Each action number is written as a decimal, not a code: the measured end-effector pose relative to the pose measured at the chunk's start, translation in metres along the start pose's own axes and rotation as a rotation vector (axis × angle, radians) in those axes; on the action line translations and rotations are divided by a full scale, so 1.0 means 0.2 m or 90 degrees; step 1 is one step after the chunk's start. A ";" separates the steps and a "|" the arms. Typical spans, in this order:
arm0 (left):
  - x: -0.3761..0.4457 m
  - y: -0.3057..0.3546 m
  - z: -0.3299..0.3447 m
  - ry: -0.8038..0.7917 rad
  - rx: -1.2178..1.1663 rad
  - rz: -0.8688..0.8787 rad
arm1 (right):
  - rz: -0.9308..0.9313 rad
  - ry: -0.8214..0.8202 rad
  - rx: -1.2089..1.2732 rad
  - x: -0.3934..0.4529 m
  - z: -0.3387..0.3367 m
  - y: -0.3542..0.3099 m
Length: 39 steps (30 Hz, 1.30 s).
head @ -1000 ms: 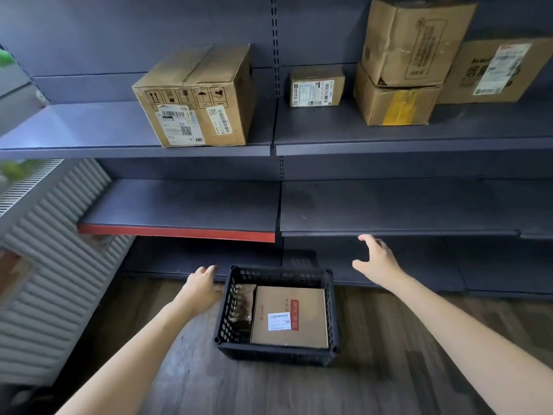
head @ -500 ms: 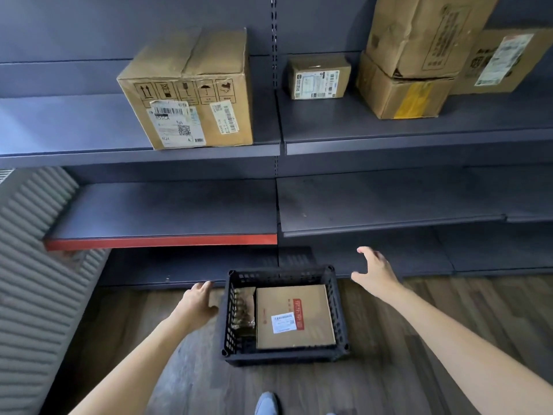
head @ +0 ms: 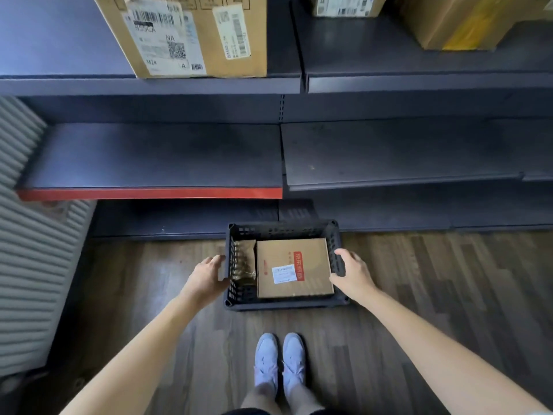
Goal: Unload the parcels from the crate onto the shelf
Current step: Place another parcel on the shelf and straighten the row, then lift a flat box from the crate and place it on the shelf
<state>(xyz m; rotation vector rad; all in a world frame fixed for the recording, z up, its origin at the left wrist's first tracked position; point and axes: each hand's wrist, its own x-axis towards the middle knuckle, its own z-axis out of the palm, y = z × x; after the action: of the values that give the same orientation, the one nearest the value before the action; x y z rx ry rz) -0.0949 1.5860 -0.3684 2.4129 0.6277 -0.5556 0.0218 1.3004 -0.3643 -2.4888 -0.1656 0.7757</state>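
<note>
Head view, both hands lowered to the crate. The black perforated plastic crate [head: 284, 229] is seen standing on the dark wood-grain plank floor [head: 434, 295], just in front of the dark grey metal shelving unit [head: 404, 154]. Half a second before, the two hands were held apart above and to either side of it; they have since been brought down and inward. The left hand [head: 206, 278] is now laid against the crate's left wall, fingers loosely curved along the outside and the thumb near the rim; whether the rim is actually gripped cannot be told. The right hand [head: 353, 272] is curled over the right rim, with the thumb reaching inside beside the flat brown cardboard parcel with a red stripe and white label [head: 294, 268]. That parcel lies flat and fills most of the crate; a thinner brown padded packet [head: 244, 260] stands on edge between it and the left wall. Neither parcel has yet been lifted.

The camera has also been tilted downward (pale blue shoes [head: 279, 362] are now in view), so the person is judged to be stooping. The change suggests that the approach is complete and that a grasp, of the crate or of the flat parcel, is imminent. The bare middle shelf [head: 155, 157] with a red front edge, directly above, offers room; a large labelled cardboard box [head: 191, 34] occupies the shelf over it.
</note>
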 end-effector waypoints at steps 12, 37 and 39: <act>0.37 -0.15 0.67 -0.024 -0.104 -0.037 | 0.080 -0.042 0.060 0.42 0.63 0.41; 1.52 -0.69 2.00 -0.114 -0.116 -0.239 | 0.315 0.021 -0.119 1.54 1.52 1.46; 1.54 -0.69 2.01 -0.098 -0.137 -0.254 | 0.329 0.031 -0.121 1.55 1.53 1.46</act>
<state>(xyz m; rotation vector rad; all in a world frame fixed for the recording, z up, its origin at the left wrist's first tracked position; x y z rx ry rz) -0.0188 1.5298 -0.8842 2.0299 1.0532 -0.7842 0.0970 1.2686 -0.8833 -2.7650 0.4593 0.9329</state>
